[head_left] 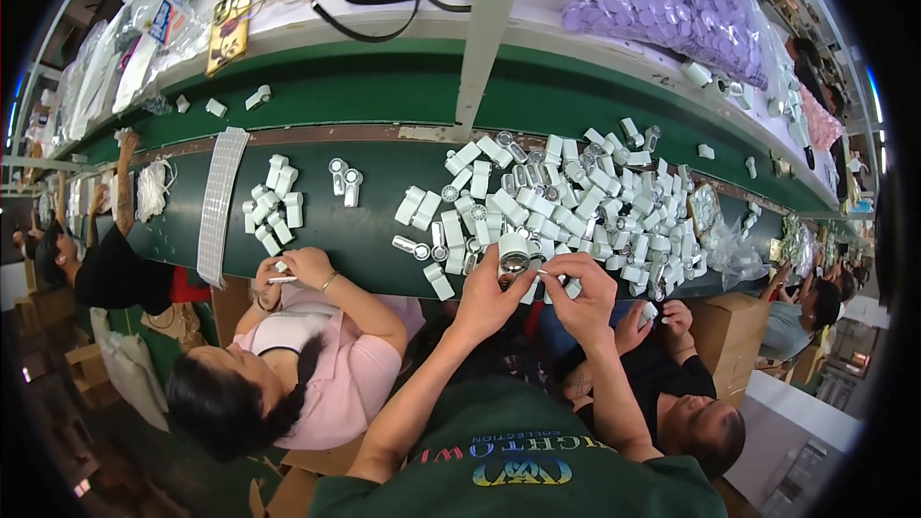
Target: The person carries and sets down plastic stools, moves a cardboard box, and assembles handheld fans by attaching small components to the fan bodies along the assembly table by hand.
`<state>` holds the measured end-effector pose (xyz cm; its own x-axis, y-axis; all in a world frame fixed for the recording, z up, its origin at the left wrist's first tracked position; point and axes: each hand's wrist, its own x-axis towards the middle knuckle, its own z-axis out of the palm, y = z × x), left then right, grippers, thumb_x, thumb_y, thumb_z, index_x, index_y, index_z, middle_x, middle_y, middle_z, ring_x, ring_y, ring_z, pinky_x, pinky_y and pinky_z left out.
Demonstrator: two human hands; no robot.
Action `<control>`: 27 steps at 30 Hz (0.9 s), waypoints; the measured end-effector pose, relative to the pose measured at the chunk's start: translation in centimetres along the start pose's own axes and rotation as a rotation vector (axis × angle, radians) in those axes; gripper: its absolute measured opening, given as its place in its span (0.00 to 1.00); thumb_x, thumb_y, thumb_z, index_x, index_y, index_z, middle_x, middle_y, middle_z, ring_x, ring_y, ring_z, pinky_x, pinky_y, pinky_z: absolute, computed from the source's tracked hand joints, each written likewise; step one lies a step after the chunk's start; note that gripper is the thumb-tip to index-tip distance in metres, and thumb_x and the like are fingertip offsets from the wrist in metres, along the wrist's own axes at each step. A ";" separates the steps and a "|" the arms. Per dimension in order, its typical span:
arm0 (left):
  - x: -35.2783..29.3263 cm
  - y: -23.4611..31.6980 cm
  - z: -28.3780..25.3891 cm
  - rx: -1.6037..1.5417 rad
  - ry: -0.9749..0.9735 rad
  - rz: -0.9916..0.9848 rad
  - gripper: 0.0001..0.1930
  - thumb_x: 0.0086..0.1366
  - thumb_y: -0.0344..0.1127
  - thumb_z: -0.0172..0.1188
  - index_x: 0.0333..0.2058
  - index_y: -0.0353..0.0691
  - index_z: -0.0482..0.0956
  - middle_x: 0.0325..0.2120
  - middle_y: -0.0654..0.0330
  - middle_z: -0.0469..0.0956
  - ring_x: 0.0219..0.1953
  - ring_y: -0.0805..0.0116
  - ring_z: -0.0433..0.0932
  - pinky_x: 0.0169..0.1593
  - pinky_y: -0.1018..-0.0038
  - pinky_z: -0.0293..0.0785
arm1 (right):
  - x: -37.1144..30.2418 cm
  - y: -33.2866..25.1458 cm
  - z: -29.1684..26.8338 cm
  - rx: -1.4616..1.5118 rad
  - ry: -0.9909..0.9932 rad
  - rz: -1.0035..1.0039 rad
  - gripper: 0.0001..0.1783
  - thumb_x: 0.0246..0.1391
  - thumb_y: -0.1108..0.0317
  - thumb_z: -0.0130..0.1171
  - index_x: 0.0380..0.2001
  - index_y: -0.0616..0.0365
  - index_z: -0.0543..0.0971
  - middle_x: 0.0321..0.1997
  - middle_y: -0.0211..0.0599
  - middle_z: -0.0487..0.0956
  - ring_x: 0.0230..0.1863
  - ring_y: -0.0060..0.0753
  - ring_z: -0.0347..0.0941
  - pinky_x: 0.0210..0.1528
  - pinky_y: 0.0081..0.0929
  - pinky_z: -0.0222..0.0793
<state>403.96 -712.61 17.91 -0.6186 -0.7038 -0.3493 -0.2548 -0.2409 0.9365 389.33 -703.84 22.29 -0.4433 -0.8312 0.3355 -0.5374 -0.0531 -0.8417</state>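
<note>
My left hand (487, 299) is closed round a pale mint plastic casing (514, 247) with a round silver part in its face. Close beside it, my right hand (583, 295) is pinched shut at the casing's lower edge. A tiny pale piece seems to show between the fingertips of both hands, too small to name. Just beyond my hands spreads a large heap of similar mint casings (571, 201), some showing silver rounds or clear faces. Two casings with silver rounds (345, 180) lie apart to the left.
Dark green belt (374, 249) runs across. A smaller casing pile (273, 201) and a white perforated strip (221, 201) lie left. A person in pink (326, 355) and one in black (672, 384) sit either side. Above, a shelf holds a bag of purple discs (662, 5); a post (484, 38) stands ahead.
</note>
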 end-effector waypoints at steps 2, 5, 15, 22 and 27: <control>-0.5 0.0 -0.2 0.023 0.023 0.050 0.19 0.66 0.36 0.68 0.48 0.32 0.71 0.33 0.48 0.83 0.32 0.54 0.85 0.37 0.63 0.78 | 0.1 -1.0 0.6 -0.062 -0.016 0.021 0.11 0.46 0.84 0.72 0.34 0.61 0.85 0.37 0.40 0.85 0.37 0.36 0.84 0.38 0.26 0.78; -0.9 -0.2 -0.2 0.046 0.056 0.109 0.20 0.66 0.36 0.67 0.49 0.33 0.71 0.35 0.44 0.83 0.36 0.46 0.86 0.39 0.60 0.79 | 0.1 -2.2 1.5 -0.087 -0.002 -0.053 0.12 0.45 0.83 0.72 0.34 0.61 0.85 0.35 0.40 0.84 0.36 0.37 0.84 0.38 0.27 0.78; -2.0 -1.2 0.1 0.150 0.077 0.215 0.24 0.64 0.33 0.67 0.54 0.32 0.69 0.38 0.39 0.81 0.40 0.39 0.84 0.40 0.52 0.79 | -1.1 -3.2 2.4 -0.163 0.054 -0.082 0.11 0.44 0.83 0.73 0.33 0.62 0.84 0.33 0.39 0.83 0.32 0.37 0.81 0.36 0.27 0.76; -2.1 -0.7 0.4 0.112 0.038 0.212 0.24 0.64 0.31 0.67 0.55 0.31 0.68 0.43 0.39 0.79 0.41 0.36 0.83 0.40 0.52 0.79 | -1.7 -3.1 1.9 -0.208 0.054 -0.049 0.11 0.45 0.83 0.73 0.32 0.62 0.83 0.32 0.40 0.83 0.29 0.33 0.82 0.32 0.25 0.76; -1.9 -1.3 0.8 0.136 0.063 0.268 0.24 0.64 0.32 0.67 0.55 0.32 0.68 0.43 0.40 0.78 0.42 0.37 0.82 0.42 0.53 0.79 | -1.8 -2.9 1.9 -0.171 0.054 -0.090 0.11 0.46 0.83 0.72 0.34 0.62 0.83 0.33 0.39 0.83 0.26 0.27 0.78 0.31 0.21 0.73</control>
<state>404.90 -710.46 17.29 -0.6308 -0.7714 -0.0839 -0.1888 0.0477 0.9809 393.09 -703.25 23.33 -0.4236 -0.7963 0.4319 -0.6883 -0.0271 -0.7249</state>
